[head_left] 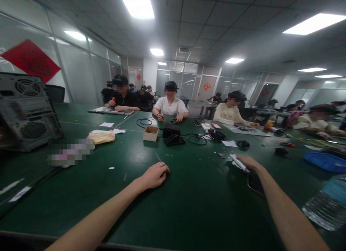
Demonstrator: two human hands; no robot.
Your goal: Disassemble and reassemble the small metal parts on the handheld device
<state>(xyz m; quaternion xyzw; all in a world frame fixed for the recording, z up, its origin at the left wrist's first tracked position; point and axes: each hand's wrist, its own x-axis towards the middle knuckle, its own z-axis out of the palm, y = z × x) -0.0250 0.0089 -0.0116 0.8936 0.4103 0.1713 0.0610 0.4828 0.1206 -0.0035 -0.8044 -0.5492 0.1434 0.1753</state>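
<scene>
My left hand (156, 175) rests on the green table (186, 207) with its fingers curled in and a ring on one finger. A thin grey strip (158, 157) shows just beyond its knuckles; whether the fingers grip it is hidden. At the right, my right hand (250, 164) is closed on a white tube-shaped thing (239, 162), which points forward and left. Beneath that hand and wrist lies a dark, flat thing like a phone (255, 183), partly covered. Small metal pieces (222, 155) lie left of the tube's far end.
Ahead stand a small open box (150, 133) and a black device (172, 134) with cables. A computer case (27, 110) is at the left. A water bottle (328, 202) and blue tray (325, 161) are at the right. Several people sit across the table.
</scene>
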